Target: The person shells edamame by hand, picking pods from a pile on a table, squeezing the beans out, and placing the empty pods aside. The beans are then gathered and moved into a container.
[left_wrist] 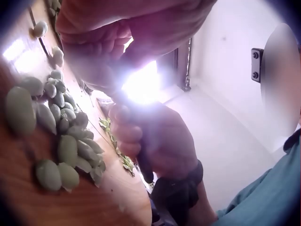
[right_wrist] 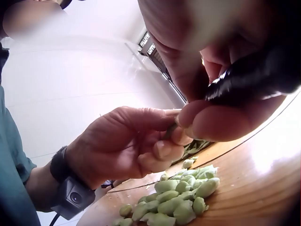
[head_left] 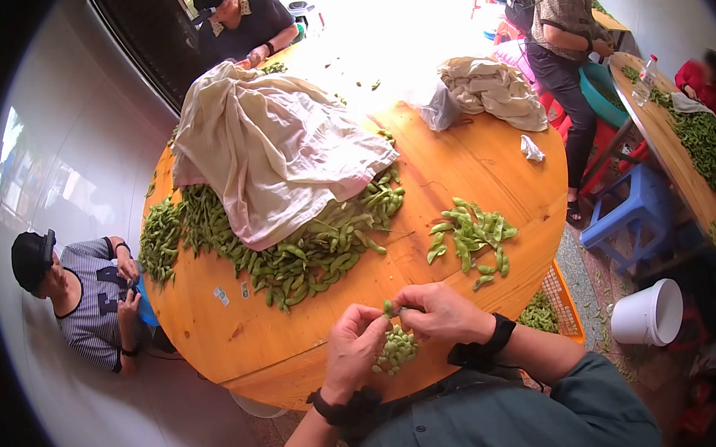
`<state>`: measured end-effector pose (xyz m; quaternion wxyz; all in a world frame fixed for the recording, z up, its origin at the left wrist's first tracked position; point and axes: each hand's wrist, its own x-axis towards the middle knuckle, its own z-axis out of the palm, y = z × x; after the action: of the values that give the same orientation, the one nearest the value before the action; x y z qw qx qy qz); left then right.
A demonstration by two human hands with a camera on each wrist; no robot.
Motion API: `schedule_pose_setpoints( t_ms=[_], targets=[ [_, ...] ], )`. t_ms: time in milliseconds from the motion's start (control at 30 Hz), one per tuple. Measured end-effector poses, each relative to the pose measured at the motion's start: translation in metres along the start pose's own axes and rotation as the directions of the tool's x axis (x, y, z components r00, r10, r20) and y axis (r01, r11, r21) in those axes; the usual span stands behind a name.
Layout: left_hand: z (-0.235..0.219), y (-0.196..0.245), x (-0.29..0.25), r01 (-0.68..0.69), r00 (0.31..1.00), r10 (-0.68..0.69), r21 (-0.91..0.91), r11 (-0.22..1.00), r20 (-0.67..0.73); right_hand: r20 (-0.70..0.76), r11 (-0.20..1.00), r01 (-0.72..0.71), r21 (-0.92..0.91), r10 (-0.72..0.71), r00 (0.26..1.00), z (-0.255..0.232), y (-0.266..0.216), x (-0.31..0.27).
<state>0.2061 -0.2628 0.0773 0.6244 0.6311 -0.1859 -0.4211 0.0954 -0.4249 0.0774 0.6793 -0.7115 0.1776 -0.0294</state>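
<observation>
Close together over the table's near edge, my left hand (head_left: 353,346) and right hand (head_left: 446,311) meet at the fingertips. Between thumb and fingers the left hand pinches a green soybean pod (head_left: 388,308), mostly hidden by fingers in the right wrist view. My right hand grips a glossy black object (right_wrist: 254,75), whose kind I cannot tell, with its fingertips against the left hand's. Just below the hands lies a small heap of pale green shelled soybeans (head_left: 396,351), seen closely in the right wrist view.
A wooden table (head_left: 421,168) bears a large pile of pods (head_left: 318,252) under a cloth (head_left: 268,146). A smaller pod heap (head_left: 470,236) lies right of it. An orange crate (head_left: 562,300), white bucket (head_left: 647,314) and blue stool (head_left: 631,215) stand on the right. Other people work around.
</observation>
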Motion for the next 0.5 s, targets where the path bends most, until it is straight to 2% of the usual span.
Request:
schedule_pose_setpoints(
  t_ms=[67, 133, 200, 233, 267, 300, 333, 400, 500],
  targets=[
    [0.002, -0.001, -0.001, -0.014, 1.0, 0.014, 0.023, 1.0, 0.001, 0.002, 1.0, -0.007, -0.018, 0.007, 1.0, -0.001, -0.001, -0.001],
    [0.003, -0.002, -0.001, -0.029, 1.0, 0.029, 0.046, 0.999, 0.003, -0.014, 0.993, 0.028, -0.116, -0.03, 0.999, -0.001, -0.002, -0.001],
    [0.004, -0.004, -0.002, -0.105, 0.994, 0.111, 0.198, 0.975, -0.02, -0.035, 0.987, 0.055, -0.148, -0.061, 0.998, 0.0, -0.002, -0.001],
    [0.006, -0.005, -0.003, -0.105, 0.994, 0.11, 0.199, 0.974, -0.014, -0.052, 0.98, 0.082, -0.182, -0.092, 0.994, 0.001, -0.001, -0.001],
    [0.009, -0.005, -0.005, -0.26, 0.958, 0.285, 0.409, 0.875, 0.0, -0.059, 0.98, 0.079, -0.181, -0.091, 0.994, 0.004, 0.002, -0.001],
    [0.011, -0.006, -0.005, -0.388, 0.894, 0.446, 0.591, 0.707, 0.054, -0.092, 0.956, 0.149, -0.252, -0.177, 0.98, 0.007, 0.005, 0.0],
    [0.012, -0.007, -0.005, -0.391, 0.894, 0.444, 0.589, 0.708, 0.059, -0.117, 0.921, 0.212, -0.325, -0.262, 0.958, 0.009, 0.007, 0.001],
    [0.013, -0.009, -0.004, -0.536, 0.727, 0.655, 0.765, 0.358, 0.204, -0.125, 0.923, 0.208, -0.324, -0.26, 0.958, 0.012, 0.005, 0.003],
    [0.012, -0.007, -0.004, -0.559, 0.694, 0.676, 0.777, 0.288, 0.249, -0.095, 0.926, 0.235, -0.297, -0.273, 0.957, 0.013, 0.007, 0.007]
  ],
)
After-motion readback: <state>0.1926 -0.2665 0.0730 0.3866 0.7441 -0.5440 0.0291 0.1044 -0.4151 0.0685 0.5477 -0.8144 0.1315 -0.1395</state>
